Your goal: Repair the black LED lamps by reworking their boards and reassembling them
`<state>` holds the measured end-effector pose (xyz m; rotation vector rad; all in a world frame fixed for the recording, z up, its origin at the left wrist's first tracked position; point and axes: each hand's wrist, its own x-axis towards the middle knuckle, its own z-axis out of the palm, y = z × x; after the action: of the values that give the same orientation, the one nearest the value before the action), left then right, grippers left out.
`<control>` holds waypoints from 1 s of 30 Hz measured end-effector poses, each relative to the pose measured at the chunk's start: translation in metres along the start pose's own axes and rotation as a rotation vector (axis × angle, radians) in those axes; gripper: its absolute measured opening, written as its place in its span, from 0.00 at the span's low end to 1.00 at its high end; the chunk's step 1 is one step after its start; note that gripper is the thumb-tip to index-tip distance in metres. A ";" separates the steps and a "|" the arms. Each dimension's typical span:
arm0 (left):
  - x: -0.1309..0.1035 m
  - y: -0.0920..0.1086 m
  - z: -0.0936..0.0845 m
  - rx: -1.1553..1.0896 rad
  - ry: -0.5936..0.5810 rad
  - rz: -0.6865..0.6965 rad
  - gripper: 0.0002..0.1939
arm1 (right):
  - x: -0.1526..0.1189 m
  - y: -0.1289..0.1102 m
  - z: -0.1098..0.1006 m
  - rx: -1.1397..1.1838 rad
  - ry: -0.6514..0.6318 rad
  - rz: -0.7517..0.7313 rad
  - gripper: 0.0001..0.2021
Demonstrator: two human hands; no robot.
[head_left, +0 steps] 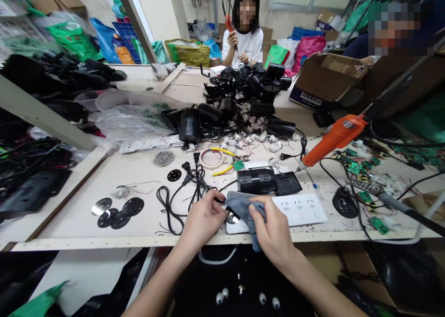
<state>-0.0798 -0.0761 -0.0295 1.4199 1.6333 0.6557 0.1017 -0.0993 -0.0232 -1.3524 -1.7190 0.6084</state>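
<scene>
In the middle of the bench's front edge, my right hand (274, 229) is closed round a grey-blue cloth (248, 210). Close beside it, my left hand (205, 217) pinches the edge of a shiny round disc (232, 218), partly hidden under the cloth. Below the cloth lies a white power strip (302, 210). Just behind it sits a black cylindrical housing (255, 181) with a square base (288, 184). Black plug cords (194, 178) lie behind my left hand. Several dark discs (120, 218) and a shiny disc (102, 206) rest to the left.
An orange electric screwdriver (335, 138) hangs at right, above green circuit boards (356, 168). A soldering iron (392, 201) stands nearby. Tape (211, 158), screws (163, 158) and a pile of black housings (243, 83) lie further back. A person (243, 39) works opposite.
</scene>
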 end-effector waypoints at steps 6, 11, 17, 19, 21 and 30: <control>-0.008 -0.014 -0.045 -0.246 0.074 -0.091 0.19 | -0.004 0.002 0.013 -0.047 -0.175 -0.073 0.07; -0.032 -0.027 -0.070 -0.448 0.215 -0.154 0.25 | -0.013 0.009 0.009 -0.053 -0.359 -0.068 0.28; -0.050 -0.032 -0.033 -0.833 0.110 -0.289 0.25 | -0.011 -0.003 -0.004 -0.173 -0.689 -0.086 0.35; -0.050 -0.032 -0.027 -0.907 0.141 -0.290 0.25 | -0.008 -0.009 -0.010 -0.196 -0.779 -0.098 0.34; -0.050 -0.032 -0.025 -0.947 0.171 -0.292 0.26 | -0.006 -0.013 -0.012 -0.198 -0.839 -0.091 0.31; -0.050 -0.032 -0.025 -0.955 0.224 -0.310 0.27 | -0.028 0.009 0.026 -0.361 -0.361 -0.350 0.26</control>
<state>-0.1184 -0.1278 -0.0306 0.4059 1.3429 1.2158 0.0866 -0.1201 -0.0525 -1.1801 -2.3840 0.3663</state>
